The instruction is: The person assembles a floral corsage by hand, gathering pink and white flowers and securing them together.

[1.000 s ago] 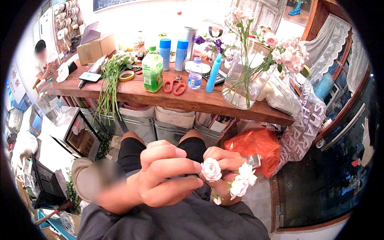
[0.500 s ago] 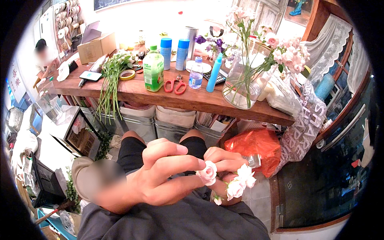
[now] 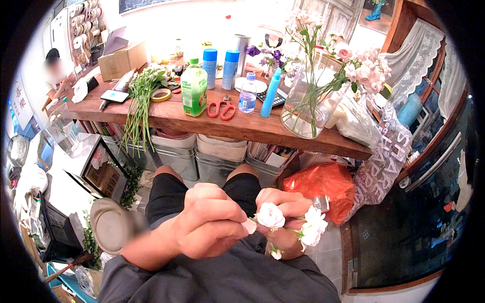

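Over my lap, my left hand (image 3: 209, 219) is closed in a pinch, with a pale pink petal (image 3: 249, 226) showing at its fingertips. Touching or almost touching that petal is an open, pale pink rose (image 3: 271, 216). My right hand (image 3: 284, 203) is closed round the rose's stem, mostly hidden behind the blooms. More white-pink roses (image 3: 311, 227) hang on the right of the same hand, and a small bud (image 3: 275, 253) dangles below. Whether these blooms share one stem cannot be made out.
Ahead stands a wooden table (image 3: 242, 130) with cut green stems (image 3: 136, 108), red-handled scissors (image 3: 221, 108), a green bottle (image 3: 193, 91), two blue-capped cans and a glass vase (image 3: 305, 113) of roses. An orange bag (image 3: 323, 187) lies right of my knees. Far left sits another person (image 3: 58, 81).
My left hand's fingers have closed from a loose spread into a pinch, and a petal now shows between them. The rose has turned and shifted slightly right. My right hand stays nearly in place.
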`<action>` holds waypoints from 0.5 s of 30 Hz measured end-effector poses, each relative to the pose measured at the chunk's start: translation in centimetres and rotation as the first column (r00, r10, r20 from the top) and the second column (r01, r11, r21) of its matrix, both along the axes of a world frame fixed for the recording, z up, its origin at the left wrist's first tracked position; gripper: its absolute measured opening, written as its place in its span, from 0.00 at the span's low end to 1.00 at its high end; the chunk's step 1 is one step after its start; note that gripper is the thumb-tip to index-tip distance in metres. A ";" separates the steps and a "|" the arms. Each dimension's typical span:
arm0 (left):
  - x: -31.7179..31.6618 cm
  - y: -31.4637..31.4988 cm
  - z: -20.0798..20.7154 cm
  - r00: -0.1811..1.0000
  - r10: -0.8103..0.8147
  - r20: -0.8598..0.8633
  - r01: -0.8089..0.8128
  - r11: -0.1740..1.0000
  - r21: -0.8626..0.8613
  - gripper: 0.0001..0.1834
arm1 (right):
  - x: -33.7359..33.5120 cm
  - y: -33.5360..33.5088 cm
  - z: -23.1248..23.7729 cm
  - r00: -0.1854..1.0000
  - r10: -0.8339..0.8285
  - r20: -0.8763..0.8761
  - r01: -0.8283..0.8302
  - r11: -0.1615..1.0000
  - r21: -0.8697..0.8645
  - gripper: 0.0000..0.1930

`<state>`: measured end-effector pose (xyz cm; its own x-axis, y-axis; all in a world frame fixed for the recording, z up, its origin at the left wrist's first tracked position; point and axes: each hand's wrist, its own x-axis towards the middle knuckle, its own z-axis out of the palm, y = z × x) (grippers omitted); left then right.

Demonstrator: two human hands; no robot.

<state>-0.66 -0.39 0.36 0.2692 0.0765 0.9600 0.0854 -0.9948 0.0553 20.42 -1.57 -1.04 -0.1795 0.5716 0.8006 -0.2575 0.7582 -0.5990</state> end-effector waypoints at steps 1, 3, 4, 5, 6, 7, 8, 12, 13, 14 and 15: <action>-0.1 0.0 0.1 1.000 0.000 0.000 0.000 1.000 -0.001 0.16 | 0.3 0.2 -0.1 0.999 0.030 0.033 -0.031 0.999 0.036 0.12; -0.3 0.0 0.3 1.000 -0.015 -0.003 0.015 1.000 0.015 0.17 | -0.4 -0.1 -0.2 0.999 -0.053 0.003 0.053 0.998 0.021 0.10; -0.2 -0.1 0.2 1.000 -0.013 -0.002 0.013 1.000 0.015 0.17 | -0.7 -0.2 -0.3 0.991 -0.134 -0.025 0.134 0.991 0.004 0.09; 0.0 -0.4 0.0 1.000 0.015 0.016 -0.015 1.000 -0.008 0.18 | -0.7 -0.3 -0.4 0.979 -0.202 0.013 0.202 0.979 0.036 0.09; 0.2 -0.7 -0.1 0.998 0.043 0.033 -0.042 0.999 -0.031 0.19 | -0.7 -0.2 -0.4 0.980 -0.200 0.014 0.199 0.979 0.037 0.09; 0.4 -1.1 0.2 0.998 0.043 0.034 -0.042 0.999 -0.029 0.19 | -0.6 -0.2 -0.4 0.970 -0.240 0.032 0.237 0.968 0.078 0.09; 0.6 -1.6 0.8 0.995 0.098 0.029 -0.095 0.991 -0.093 0.20 | -0.6 -0.2 -0.3 0.959 -0.281 0.047 0.274 0.954 0.120 0.09; 1.2 -1.7 0.7 0.982 0.188 0.015 -0.183 0.967 -0.178 0.20 | -0.6 -0.1 -0.4 0.946 -0.322 0.048 0.307 0.932 0.193 0.11; 1.2 -1.8 0.6 0.982 0.190 0.016 -0.184 0.965 -0.187 0.19 | -0.6 -0.1 -0.5 0.941 -0.333 0.051 0.316 0.926 0.208 0.12; 1.2 -1.8 0.5 0.981 0.192 0.016 -0.185 0.965 -0.188 0.19 | -0.6 -0.1 -0.5 0.942 -0.332 0.052 0.315 0.926 0.207 0.12; 1.3 -1.7 0.2 0.982 0.189 0.019 -0.182 0.966 -0.183 0.18 | -0.6 0.0 -0.5 0.943 -0.328 0.046 0.312 0.926 0.211 0.11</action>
